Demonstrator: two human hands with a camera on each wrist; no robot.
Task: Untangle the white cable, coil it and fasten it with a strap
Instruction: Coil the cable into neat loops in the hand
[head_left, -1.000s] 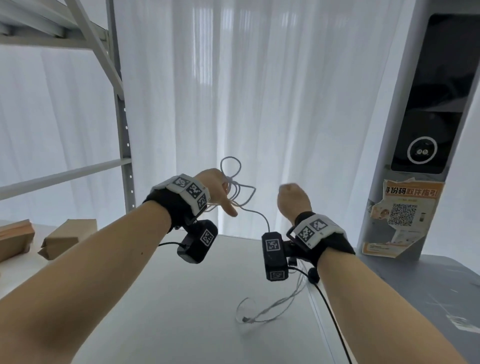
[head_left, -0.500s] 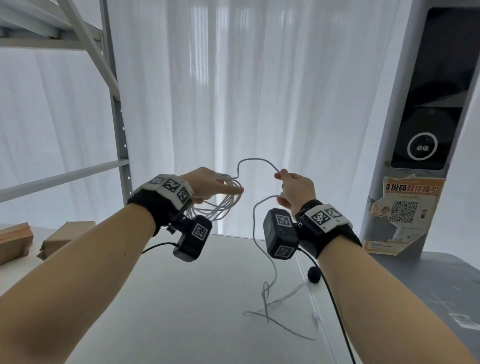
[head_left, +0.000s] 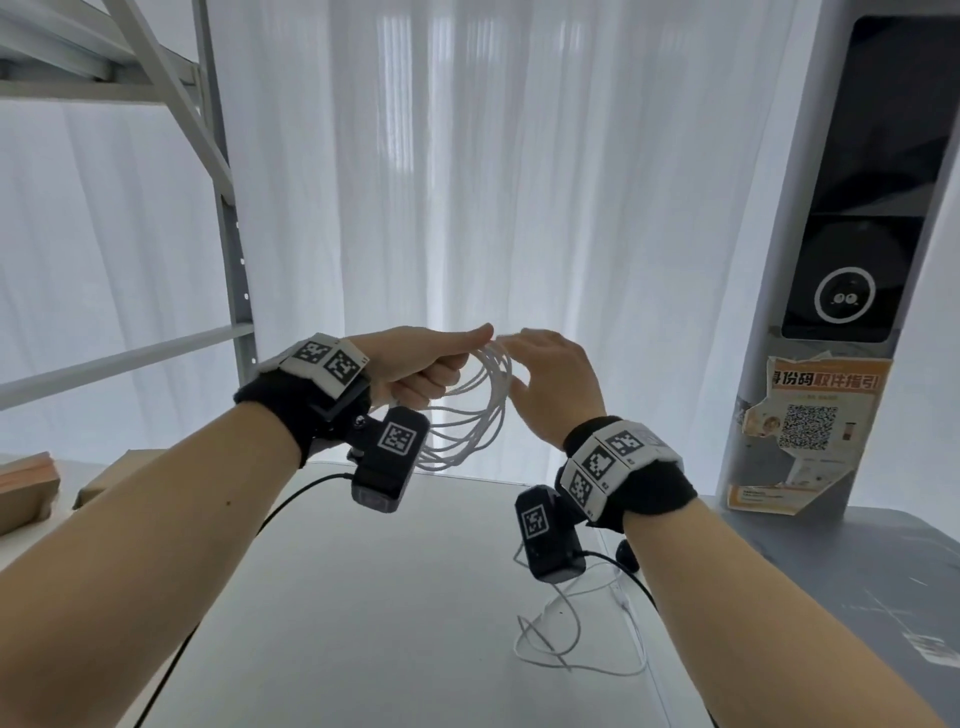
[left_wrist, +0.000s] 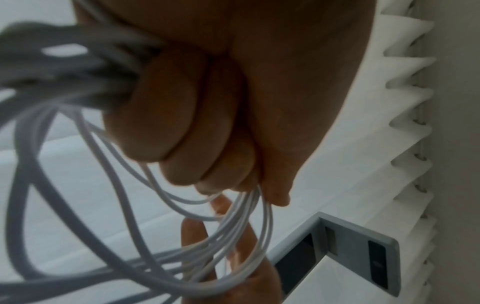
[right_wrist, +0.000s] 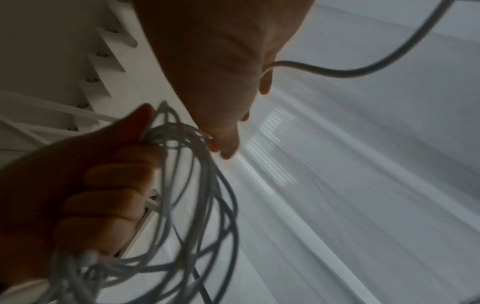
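My left hand (head_left: 415, 364) is raised above the table and grips several loops of the white cable (head_left: 478, 415) in its fist; the left wrist view shows the fingers (left_wrist: 182, 102) curled round the bundle (left_wrist: 155, 267). My right hand (head_left: 550, 379) is right beside it, fingers mostly straight against the top of the coil. In the right wrist view a strand (right_wrist: 324, 71) runs out from under that hand's thumb (right_wrist: 265, 86). The loose tail (head_left: 566, 654) hangs down behind the right wrist camera and lies in a tangle on the white table (head_left: 363, 623).
A grey metal rack (head_left: 228, 208) stands at the left, with cardboard boxes (head_left: 26, 483) at its foot. A white curtain hangs behind the table. At the right, a pillar with a QR poster (head_left: 810, 415) stands on a grey table (head_left: 857, 571). Black camera leads (head_left: 291, 499) trail from both wrists.
My right hand has carried its strand leftward to the left hand, adding a loop to the coil. The tail on the table is shorter and has shifted right.
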